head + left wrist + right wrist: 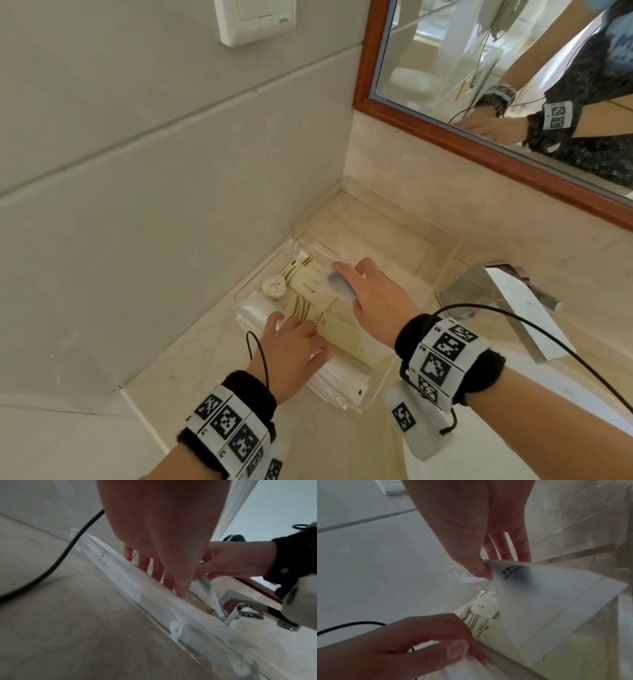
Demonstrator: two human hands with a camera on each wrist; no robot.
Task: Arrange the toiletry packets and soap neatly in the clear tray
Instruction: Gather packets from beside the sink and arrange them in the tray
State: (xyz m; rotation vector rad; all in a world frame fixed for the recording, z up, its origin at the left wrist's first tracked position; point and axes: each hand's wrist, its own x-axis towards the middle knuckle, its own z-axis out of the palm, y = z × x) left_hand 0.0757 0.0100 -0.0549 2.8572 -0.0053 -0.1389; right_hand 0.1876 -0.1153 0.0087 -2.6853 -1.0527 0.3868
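Note:
A clear tray sits in the counter's corner by the wall. It holds a round wrapped soap, cream packets with gold stripes and long white packets along its near side. My right hand pinches a frosted white packet by one end, above the tray's far part. The packet hangs tilted from the fingers. My left hand rests on the white packets, thumb pressing one down.
A chrome faucet stands right of the tray. A larger clear acrylic tray lies behind it against the backsplash. A wood-framed mirror hangs above. The tiled wall with a white switch borders the left. Cables run from both wristbands.

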